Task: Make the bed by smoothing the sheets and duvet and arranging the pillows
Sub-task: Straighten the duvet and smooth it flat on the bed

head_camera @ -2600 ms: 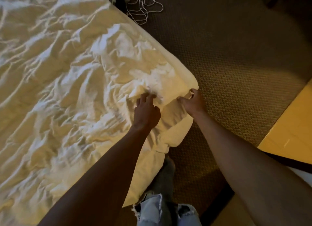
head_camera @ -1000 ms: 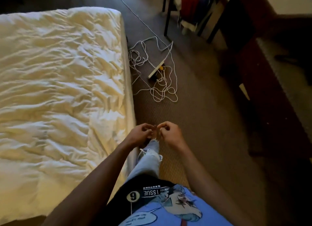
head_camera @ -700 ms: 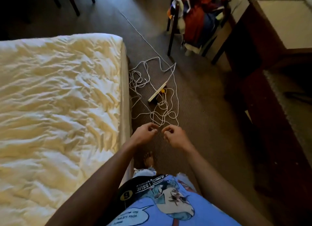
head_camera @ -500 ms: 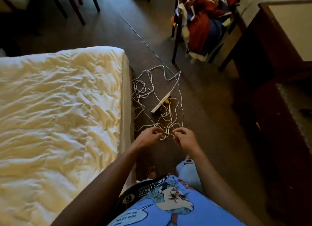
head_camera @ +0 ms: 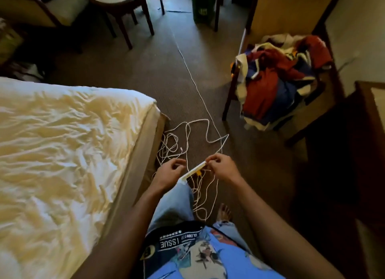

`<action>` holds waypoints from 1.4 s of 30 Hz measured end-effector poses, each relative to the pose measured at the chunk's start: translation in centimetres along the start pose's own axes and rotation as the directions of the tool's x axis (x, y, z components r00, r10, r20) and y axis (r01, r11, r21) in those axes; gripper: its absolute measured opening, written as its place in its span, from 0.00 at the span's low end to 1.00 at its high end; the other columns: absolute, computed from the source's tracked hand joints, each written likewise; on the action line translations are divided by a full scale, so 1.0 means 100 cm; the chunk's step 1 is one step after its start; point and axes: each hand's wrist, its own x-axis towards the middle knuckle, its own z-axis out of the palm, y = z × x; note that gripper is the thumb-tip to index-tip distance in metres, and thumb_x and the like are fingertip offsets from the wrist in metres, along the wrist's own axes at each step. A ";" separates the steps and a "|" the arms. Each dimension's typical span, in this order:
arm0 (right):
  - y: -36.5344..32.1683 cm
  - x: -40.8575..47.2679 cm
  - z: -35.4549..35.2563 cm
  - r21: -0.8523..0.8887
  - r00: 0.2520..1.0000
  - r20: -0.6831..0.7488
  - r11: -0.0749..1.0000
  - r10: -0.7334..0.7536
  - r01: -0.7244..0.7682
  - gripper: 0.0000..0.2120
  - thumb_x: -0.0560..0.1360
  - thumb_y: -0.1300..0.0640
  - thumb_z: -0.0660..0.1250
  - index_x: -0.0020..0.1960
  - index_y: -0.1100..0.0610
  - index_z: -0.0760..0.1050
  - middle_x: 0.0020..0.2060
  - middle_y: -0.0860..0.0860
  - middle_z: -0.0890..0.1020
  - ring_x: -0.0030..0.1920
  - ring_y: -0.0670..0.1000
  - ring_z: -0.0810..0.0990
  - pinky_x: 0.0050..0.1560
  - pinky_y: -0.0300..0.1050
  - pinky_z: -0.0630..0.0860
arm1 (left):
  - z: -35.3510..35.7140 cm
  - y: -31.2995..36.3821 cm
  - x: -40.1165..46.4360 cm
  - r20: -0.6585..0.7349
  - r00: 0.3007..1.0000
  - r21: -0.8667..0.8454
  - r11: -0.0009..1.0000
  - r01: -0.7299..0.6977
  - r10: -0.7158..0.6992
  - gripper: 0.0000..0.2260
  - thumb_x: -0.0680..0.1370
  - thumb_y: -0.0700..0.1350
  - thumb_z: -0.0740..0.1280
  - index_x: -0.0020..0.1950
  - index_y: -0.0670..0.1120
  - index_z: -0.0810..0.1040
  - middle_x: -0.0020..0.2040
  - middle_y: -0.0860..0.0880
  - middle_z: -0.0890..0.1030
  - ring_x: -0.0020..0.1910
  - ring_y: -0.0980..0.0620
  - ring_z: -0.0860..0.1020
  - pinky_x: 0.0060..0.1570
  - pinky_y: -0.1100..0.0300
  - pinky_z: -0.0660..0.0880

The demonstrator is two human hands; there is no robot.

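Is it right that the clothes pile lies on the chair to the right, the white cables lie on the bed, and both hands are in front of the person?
Not quite. The head view shows the white cables on the carpet beside the bed, not on it. The clothes pile does lie on the chair to the right, and the left hand and right hand are in front of the person.

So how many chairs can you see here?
3: an upholstered one top left, a dark one beside it, and a chair heaped with clothes on the right. Others may be hidden.

Blue graphic tee (head_camera: 208, 262) w/ "ISSUE" print, light ripped jeans (head_camera: 175, 203), bare arms, barefoot.
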 end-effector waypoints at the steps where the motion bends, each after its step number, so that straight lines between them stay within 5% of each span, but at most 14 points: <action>1: -0.012 0.015 -0.014 -0.006 1.000 0.016 1.000 -0.006 0.006 0.09 0.82 0.61 0.63 0.51 0.50 0.80 0.49 0.53 0.84 0.47 0.51 0.85 0.47 0.48 0.85 | 0.001 0.012 0.012 -0.031 1.000 -0.024 1.000 -0.002 0.001 0.10 0.82 0.45 0.65 0.61 0.55 0.81 0.53 0.56 0.83 0.52 0.59 0.81 0.54 0.58 0.79; 7: -0.090 0.116 -0.043 -0.117 0.991 0.104 0.988 -0.089 0.101 0.10 0.81 0.60 0.63 0.52 0.49 0.81 0.47 0.51 0.84 0.48 0.52 0.85 0.53 0.56 0.84 | -0.010 0.066 0.107 -0.132 0.990 -0.207 0.978 0.018 -0.047 0.09 0.80 0.45 0.66 0.56 0.56 0.83 0.49 0.53 0.86 0.47 0.56 0.85 0.52 0.53 0.82; 14: -0.201 0.274 -0.063 -0.328 0.958 0.257 0.922 -0.124 0.208 0.09 0.82 0.59 0.64 0.55 0.50 0.82 0.46 0.47 0.84 0.45 0.46 0.84 0.47 0.44 0.82 | -0.059 0.124 0.281 -0.109 0.992 -0.330 0.943 0.026 -0.066 0.09 0.81 0.42 0.66 0.55 0.55 0.83 0.51 0.49 0.87 0.51 0.52 0.84 0.51 0.54 0.79; 17: -0.268 0.350 -0.065 -0.346 0.956 0.286 0.923 -0.069 0.170 0.09 0.83 0.59 0.63 0.55 0.48 0.80 0.47 0.46 0.83 0.42 0.44 0.84 0.37 0.34 0.78 | -0.099 0.147 0.357 -0.100 0.983 -0.361 0.926 0.111 -0.157 0.09 0.82 0.43 0.66 0.58 0.53 0.82 0.54 0.50 0.86 0.53 0.55 0.83 0.56 0.55 0.80; 23: -0.410 0.467 -0.018 -0.366 0.924 0.350 0.886 -0.155 0.287 0.09 0.82 0.60 0.63 0.54 0.49 0.80 0.44 0.51 0.85 0.44 0.50 0.85 0.42 0.42 0.81 | -0.217 0.212 0.447 -0.200 0.967 -0.429 0.902 0.057 -0.157 0.10 0.82 0.43 0.65 0.60 0.52 0.81 0.53 0.50 0.86 0.53 0.52 0.84 0.54 0.58 0.80; 26: -0.461 0.510 0.022 -0.356 0.890 0.430 0.878 -0.150 0.320 0.08 0.82 0.61 0.64 0.51 0.51 0.81 0.42 0.53 0.86 0.41 0.52 0.84 0.38 0.43 0.79 | -0.267 0.213 0.476 -0.234 0.946 -0.509 0.858 0.075 -0.222 0.08 0.82 0.47 0.66 0.58 0.57 0.81 0.51 0.51 0.86 0.51 0.52 0.84 0.51 0.51 0.83; 30: -0.516 0.563 0.080 -0.412 0.810 0.573 0.811 -0.125 0.417 0.10 0.80 0.62 0.64 0.49 0.51 0.82 0.40 0.52 0.86 0.40 0.51 0.83 0.40 0.46 0.79 | -0.315 0.196 0.508 -0.321 0.868 -0.575 0.806 0.140 -0.379 0.09 0.83 0.45 0.63 0.60 0.51 0.81 0.50 0.50 0.86 0.46 0.55 0.83 0.42 0.61 0.74; 36: -0.601 0.651 0.165 -0.460 0.635 0.773 0.683 -0.007 0.567 0.13 0.83 0.62 0.61 0.48 0.48 0.80 0.43 0.50 0.85 0.44 0.50 0.83 0.44 0.44 0.79 | -0.379 0.172 0.559 -0.389 0.700 -0.756 0.642 0.129 -0.599 0.12 0.83 0.39 0.59 0.57 0.46 0.81 0.47 0.46 0.85 0.41 0.52 0.81 0.37 0.61 0.70; 40: -0.665 0.712 0.212 -0.477 0.547 0.833 0.599 0.077 0.642 0.12 0.82 0.61 0.62 0.48 0.47 0.80 0.42 0.50 0.85 0.42 0.51 0.83 0.40 0.43 0.79 | -0.414 0.174 0.593 -0.410 0.559 -0.780 0.595 0.196 -0.721 0.12 0.74 0.47 0.62 0.54 0.51 0.81 0.48 0.44 0.85 0.44 0.44 0.82 0.47 0.51 0.74; 42: -0.699 0.738 0.234 -0.469 0.508 0.855 0.575 0.106 0.670 0.11 0.82 0.60 0.63 0.48 0.48 0.80 0.41 0.50 0.85 0.44 0.53 0.84 0.41 0.44 0.80 | -0.438 0.180 0.612 -0.418 0.534 -0.763 0.603 0.232 -0.735 0.11 0.78 0.49 0.64 0.58 0.54 0.81 0.47 0.48 0.85 0.44 0.48 0.81 0.49 0.54 0.74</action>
